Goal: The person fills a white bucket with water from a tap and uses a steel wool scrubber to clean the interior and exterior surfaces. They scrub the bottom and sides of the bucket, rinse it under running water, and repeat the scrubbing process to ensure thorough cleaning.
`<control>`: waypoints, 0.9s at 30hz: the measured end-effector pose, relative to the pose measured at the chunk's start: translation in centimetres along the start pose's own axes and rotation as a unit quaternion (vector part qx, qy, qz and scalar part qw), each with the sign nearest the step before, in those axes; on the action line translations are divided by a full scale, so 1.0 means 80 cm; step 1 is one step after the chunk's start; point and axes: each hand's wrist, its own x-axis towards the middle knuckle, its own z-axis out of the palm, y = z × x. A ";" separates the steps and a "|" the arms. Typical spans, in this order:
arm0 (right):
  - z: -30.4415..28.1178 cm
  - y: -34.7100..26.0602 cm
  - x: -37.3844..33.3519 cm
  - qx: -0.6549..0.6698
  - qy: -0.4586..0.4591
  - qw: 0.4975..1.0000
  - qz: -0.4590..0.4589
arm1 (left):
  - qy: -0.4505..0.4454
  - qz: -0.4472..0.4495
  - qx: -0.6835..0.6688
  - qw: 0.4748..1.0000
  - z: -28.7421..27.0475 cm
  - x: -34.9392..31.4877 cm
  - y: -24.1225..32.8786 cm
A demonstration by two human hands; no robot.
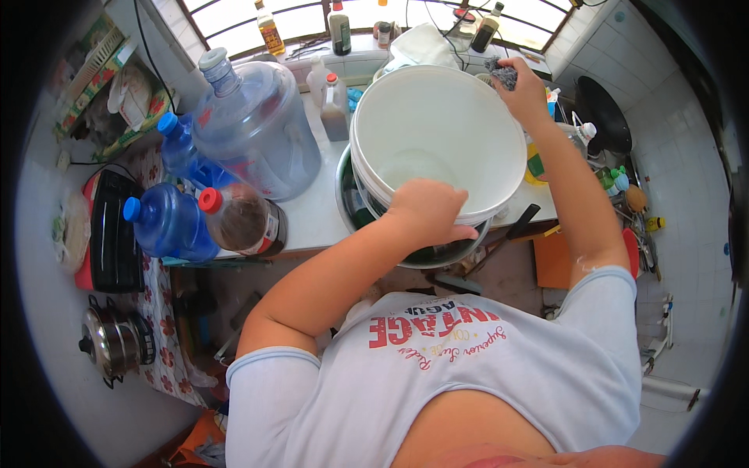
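Observation:
A large white plastic bucket (437, 109) stands tilted toward me, its mouth facing up at me and its inside pale and bare. My left hand (431, 207) is closed over the bucket's near rim, with the thumb on the outside. At the far right of the rim, my right hand (521, 92) pinches a grey steel wool scrubber (502, 73). Beneath the bucket shows the edge of a round metal basin (343, 199). I cannot see what the bucket's underside rests on.
Left of the bucket stand a big clear water jug (261, 132), blue bottles (172, 222) and a red-capped brown bottle (243, 220). Sauce bottles (340, 28) line the windowsill. A black wok (602, 113) hangs at the right. A dark handle (523, 221) juts over the counter's front edge.

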 end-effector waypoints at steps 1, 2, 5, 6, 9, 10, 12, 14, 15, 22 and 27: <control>-0.007 -0.016 -0.014 0.045 0.007 0.998 0.042 | 0.021 -0.011 -0.037 0.999 -0.004 -0.001 0.000; -0.014 -0.032 -0.029 0.087 0.015 0.992 0.087 | 0.086 -0.023 -0.120 0.989 0.001 0.005 -0.003; -0.008 -0.078 -0.082 0.306 -0.030 0.922 0.234 | 0.226 -0.090 -0.358 0.902 0.027 0.042 -0.033; -0.006 -0.087 -0.099 0.368 -0.047 0.888 0.272 | 0.236 -0.125 -0.438 0.858 0.031 0.066 -0.040; 0.013 -0.125 -0.134 0.489 -0.071 0.806 0.326 | 0.168 -0.175 -0.643 0.727 0.006 0.071 -0.018; 0.017 -0.126 -0.142 0.535 -0.092 0.769 0.338 | 0.124 -0.179 -0.702 0.679 -0.002 0.070 -0.009; 0.019 -0.120 -0.147 0.539 -0.164 0.785 0.256 | 0.148 -0.199 -0.718 0.650 0.002 0.073 -0.017; 0.006 -0.123 -0.146 0.467 -0.203 0.844 0.170 | 0.206 -0.209 -0.713 0.637 0.010 0.072 -0.038; -0.019 -0.132 -0.139 0.389 -0.204 0.890 0.126 | 0.211 -0.199 -0.729 0.620 0.007 0.068 -0.052; -0.021 -0.048 -0.106 -0.220 -0.107 0.966 0.080 | 0.466 -0.124 -0.133 0.866 -0.069 0.101 -0.166; 0.001 0.000 -0.108 -0.077 -0.124 0.987 0.064 | 0.283 -0.170 0.018 0.944 -0.094 0.146 -0.212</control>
